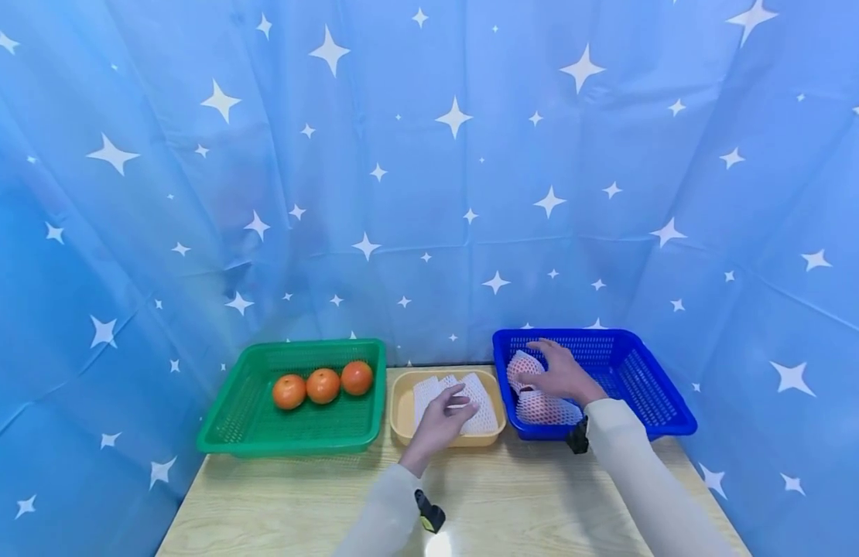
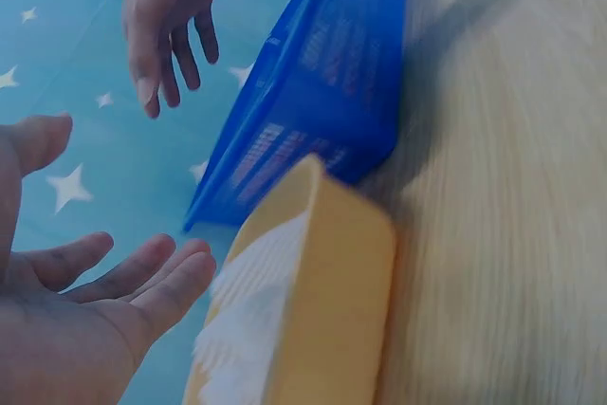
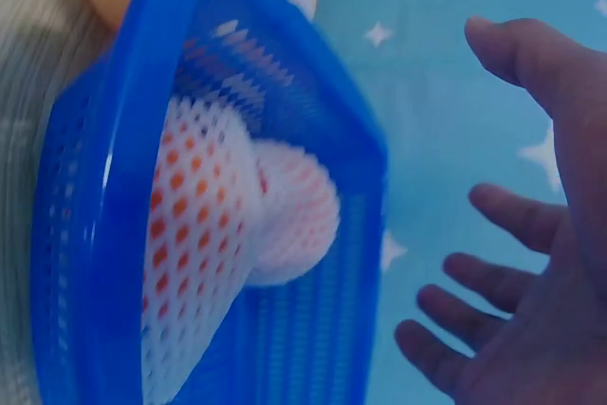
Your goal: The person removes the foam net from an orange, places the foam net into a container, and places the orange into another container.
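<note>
My left hand (image 1: pixel 443 418) hovers over the pale yellow tray (image 1: pixel 400 435), its fingers loosely bent and holding nothing. White foam fruit nets (image 1: pixel 480 402) lie in that tray, partly covered by the hand in the head view. Above the left part of the blue basket (image 1: pixel 669 402), my right hand (image 1: pixel 563 374) is spread, with thumb and fingers apart and nothing between them. Inside the basket, below this hand, sit two round orange fruits in foam nets: a front netted fruit (image 3: pixel 194 234) and a netted fruit behind it (image 3: pixel 302 215).
To the left stands a green basket (image 1: pixel 290 442) with three bare round orange fruits (image 1: pixel 323 385) in a row. Tray and baskets stand side by side on a wooden table (image 1: pixel 499 495). A blue curtain (image 1: pixel 415 209) with white stars hangs behind and at both sides.
</note>
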`<move>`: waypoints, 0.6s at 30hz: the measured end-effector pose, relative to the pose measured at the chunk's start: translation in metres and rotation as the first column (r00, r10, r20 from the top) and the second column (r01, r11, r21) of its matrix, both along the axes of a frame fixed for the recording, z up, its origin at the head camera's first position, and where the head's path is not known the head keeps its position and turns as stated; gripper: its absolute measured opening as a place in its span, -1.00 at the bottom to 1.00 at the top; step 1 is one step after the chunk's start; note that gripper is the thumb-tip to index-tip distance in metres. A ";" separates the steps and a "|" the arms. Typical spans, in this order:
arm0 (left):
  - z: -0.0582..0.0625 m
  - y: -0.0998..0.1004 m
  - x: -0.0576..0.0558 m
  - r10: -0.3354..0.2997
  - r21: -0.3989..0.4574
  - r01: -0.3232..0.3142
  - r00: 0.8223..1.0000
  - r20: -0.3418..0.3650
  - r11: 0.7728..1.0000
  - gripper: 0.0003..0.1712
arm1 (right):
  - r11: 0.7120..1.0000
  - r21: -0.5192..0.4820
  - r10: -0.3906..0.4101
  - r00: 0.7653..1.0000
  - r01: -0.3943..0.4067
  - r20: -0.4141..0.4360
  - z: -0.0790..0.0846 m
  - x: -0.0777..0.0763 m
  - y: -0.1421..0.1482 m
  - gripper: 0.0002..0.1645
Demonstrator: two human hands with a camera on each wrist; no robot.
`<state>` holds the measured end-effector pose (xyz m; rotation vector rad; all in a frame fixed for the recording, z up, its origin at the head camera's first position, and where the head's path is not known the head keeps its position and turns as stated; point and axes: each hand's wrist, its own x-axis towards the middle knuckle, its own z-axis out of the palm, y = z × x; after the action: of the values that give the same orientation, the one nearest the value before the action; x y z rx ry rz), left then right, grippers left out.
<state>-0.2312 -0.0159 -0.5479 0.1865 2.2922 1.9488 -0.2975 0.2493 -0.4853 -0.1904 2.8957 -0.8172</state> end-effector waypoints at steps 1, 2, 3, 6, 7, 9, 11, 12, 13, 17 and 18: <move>-0.001 0.006 -0.001 -0.001 -0.002 0.001 1.000 0.011 1.000 -0.21 | 1.000 0.003 -0.004 1.000 0.004 0.023 -0.001 -0.002 0.003 0.10; -0.002 0.012 -0.002 -0.002 -0.010 0.002 1.000 0.022 1.000 -0.21 | 1.000 0.007 -0.007 0.999 0.006 0.043 -0.002 -0.003 0.007 0.10; -0.003 0.017 -0.004 -0.004 -0.024 0.005 1.000 0.030 1.000 -0.21 | 1.000 0.014 -0.011 0.998 0.010 0.067 -0.004 -0.005 0.010 0.09; -0.006 0.033 -0.006 0.000 -0.052 0.004 0.998 0.067 0.999 -0.22 | 1.000 0.024 -0.024 0.986 0.020 0.163 -0.011 -0.011 0.021 0.11; -0.007 0.038 -0.007 0.001 -0.058 0.004 0.997 0.080 0.998 -0.22 | 0.999 0.034 -0.028 0.980 0.021 0.197 -0.014 -0.014 0.025 0.14; -0.009 0.048 -0.009 0.007 -0.075 0.000 0.996 0.094 0.997 -0.21 | 0.999 0.047 -0.038 0.965 0.026 0.260 -0.022 -0.020 0.032 0.17; -0.011 0.056 -0.010 0.013 -0.094 -0.004 0.996 0.094 0.996 -0.21 | 0.998 0.053 -0.044 0.949 0.029 0.312 -0.030 -0.024 0.038 0.20; -0.013 0.060 -0.011 0.015 -0.099 -0.006 0.995 0.096 0.995 -0.21 | 0.998 0.052 -0.044 0.942 0.029 0.333 -0.034 -0.025 0.040 0.20; -0.014 0.063 -0.012 0.017 -0.100 -0.007 0.995 0.097 0.995 -0.20 | 0.998 0.050 -0.048 0.935 0.033 0.350 -0.038 -0.027 0.042 0.22; -0.019 0.075 -0.016 0.025 -0.116 -0.014 0.995 0.099 0.993 -0.22 | 0.998 0.023 -0.062 0.912 0.057 0.405 -0.051 -0.029 0.046 0.24; -0.020 0.078 -0.017 0.030 -0.112 -0.019 0.994 0.104 0.994 -0.24 | 0.998 0.020 -0.064 0.909 0.062 0.413 -0.052 -0.029 0.046 0.25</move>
<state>-0.2481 0.0621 -0.5680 0.0436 2.3365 1.7902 -0.3265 0.2953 -0.5377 0.0726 2.5130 -0.7511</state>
